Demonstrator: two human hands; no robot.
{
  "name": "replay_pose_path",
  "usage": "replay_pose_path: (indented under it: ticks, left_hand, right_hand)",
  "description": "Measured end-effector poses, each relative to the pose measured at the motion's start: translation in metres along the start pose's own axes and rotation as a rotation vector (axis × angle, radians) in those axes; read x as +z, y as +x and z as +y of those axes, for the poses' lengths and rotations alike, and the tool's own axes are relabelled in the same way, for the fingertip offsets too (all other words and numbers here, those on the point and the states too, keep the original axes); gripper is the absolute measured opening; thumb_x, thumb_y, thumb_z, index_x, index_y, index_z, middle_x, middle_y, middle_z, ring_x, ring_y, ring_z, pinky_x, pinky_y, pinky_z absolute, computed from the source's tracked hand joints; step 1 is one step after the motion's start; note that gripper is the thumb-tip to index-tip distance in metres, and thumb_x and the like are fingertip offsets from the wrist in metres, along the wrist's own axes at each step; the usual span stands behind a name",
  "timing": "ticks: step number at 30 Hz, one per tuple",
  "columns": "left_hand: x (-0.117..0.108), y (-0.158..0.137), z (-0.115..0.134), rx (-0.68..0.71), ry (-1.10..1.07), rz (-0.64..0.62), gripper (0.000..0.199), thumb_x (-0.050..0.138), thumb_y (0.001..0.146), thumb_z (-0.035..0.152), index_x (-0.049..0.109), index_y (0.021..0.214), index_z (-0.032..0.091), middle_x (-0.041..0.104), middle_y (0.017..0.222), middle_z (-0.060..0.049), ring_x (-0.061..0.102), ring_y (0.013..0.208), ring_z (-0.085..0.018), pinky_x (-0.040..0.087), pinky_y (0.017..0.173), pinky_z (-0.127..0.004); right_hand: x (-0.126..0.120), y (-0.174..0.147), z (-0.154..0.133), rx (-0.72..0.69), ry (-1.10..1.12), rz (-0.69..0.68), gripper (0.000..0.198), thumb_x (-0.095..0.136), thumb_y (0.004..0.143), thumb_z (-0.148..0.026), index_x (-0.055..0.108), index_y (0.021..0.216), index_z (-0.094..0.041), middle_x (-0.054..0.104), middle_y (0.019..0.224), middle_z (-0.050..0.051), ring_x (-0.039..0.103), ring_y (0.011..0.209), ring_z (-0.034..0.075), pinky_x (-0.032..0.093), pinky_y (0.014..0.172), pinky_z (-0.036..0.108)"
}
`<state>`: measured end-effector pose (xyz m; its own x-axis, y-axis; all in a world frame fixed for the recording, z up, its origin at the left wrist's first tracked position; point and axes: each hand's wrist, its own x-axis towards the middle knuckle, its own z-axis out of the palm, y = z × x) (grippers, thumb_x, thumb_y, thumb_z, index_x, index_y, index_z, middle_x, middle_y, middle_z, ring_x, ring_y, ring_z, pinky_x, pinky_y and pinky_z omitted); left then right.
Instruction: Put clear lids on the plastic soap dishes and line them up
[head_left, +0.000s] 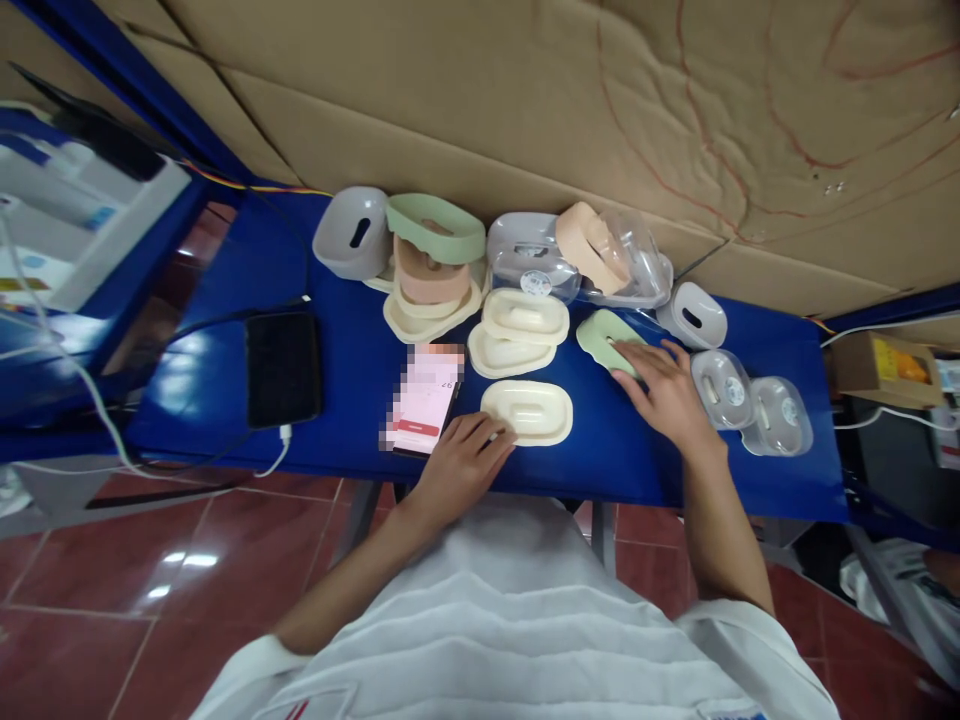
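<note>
A cream oval plastic lid with a raised middle lies near the table's front edge. My left hand has its fingers closed at the lid's left end. Further right, a light green plastic cover with a slot lies on the table. My right hand grips its right side, fingertips by the slot and thumb at the near edge. Behind the single lid, two more cream lids overlap each other. A phone with a lit screen lies just left of my left hand.
At the back stand a grey box, stacked green and peach covers, a clear-and-grey box and a peach cover. Two clear covers lie right, near a small grey box. A black tablet-like device is cabled at left.
</note>
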<state>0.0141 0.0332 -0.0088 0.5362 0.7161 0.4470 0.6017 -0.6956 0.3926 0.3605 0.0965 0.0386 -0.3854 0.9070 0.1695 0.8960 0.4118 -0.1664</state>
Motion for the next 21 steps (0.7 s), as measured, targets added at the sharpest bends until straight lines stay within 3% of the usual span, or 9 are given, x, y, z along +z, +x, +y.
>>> replay_pose_path:
  ticks: [6,11,15,18,21]
  left_hand:
    - [0.000,-0.005,0.000,0.003,-0.019,-0.025,0.012,0.064,0.105,0.016,0.072,0.113,0.019,0.076,0.111,-0.008,0.068,0.109,-0.026,0.055,0.092,-0.040]
    - [-0.004,-0.012,-0.002,0.025,-0.023,-0.063,0.018,0.064,0.103,0.011,0.070,0.118,0.017,0.075,0.111,-0.009,0.067,0.108,-0.027,0.055,0.093,-0.041]
    - [-0.009,-0.021,-0.002,0.025,-0.050,-0.084,0.021,0.063,0.103,0.009,0.068,0.121,0.018,0.075,0.113,-0.009,0.066,0.108,-0.027,0.055,0.093,-0.042]
    - [-0.011,-0.025,-0.001,0.044,-0.046,-0.095,0.019,0.062,0.103,0.009,0.067,0.119,0.017,0.075,0.111,-0.008,0.066,0.104,-0.026,0.054,0.090,-0.041]
    - [-0.013,-0.027,0.002,0.058,-0.043,-0.102,0.017,0.061,0.104,0.009,0.066,0.117,0.019,0.074,0.107,-0.007,0.067,0.101,-0.024,0.054,0.089,-0.040]
  right_hand:
    - [-0.008,0.000,0.002,-0.080,-0.023,-0.007,0.040,0.051,0.113,-0.040,0.068,0.142,-0.019,0.080,0.127,0.012,0.073,0.121,0.026,0.042,0.123,0.049]
    - [-0.018,-0.009,0.012,0.002,-0.192,0.105,0.038,0.053,0.112,-0.034,0.066,0.144,-0.021,0.075,0.141,0.011,0.067,0.134,0.029,0.039,0.124,0.052]
    - [-0.010,-0.017,0.016,0.083,-0.252,0.131,0.041,0.047,0.111,-0.026,0.064,0.147,-0.018,0.072,0.146,0.013,0.066,0.136,0.031,0.038,0.124,0.056]
    - [0.004,-0.013,-0.003,0.084,-0.207,0.155,0.049,0.042,0.108,-0.019,0.058,0.155,-0.018,0.068,0.151,0.015,0.061,0.143,0.033,0.040,0.123,0.059]
    - [0.019,0.003,-0.039,-0.070,-0.072,0.076,0.050,0.044,0.108,-0.018,0.059,0.155,-0.022,0.069,0.150,0.012,0.061,0.143,0.030,0.043,0.123,0.054]
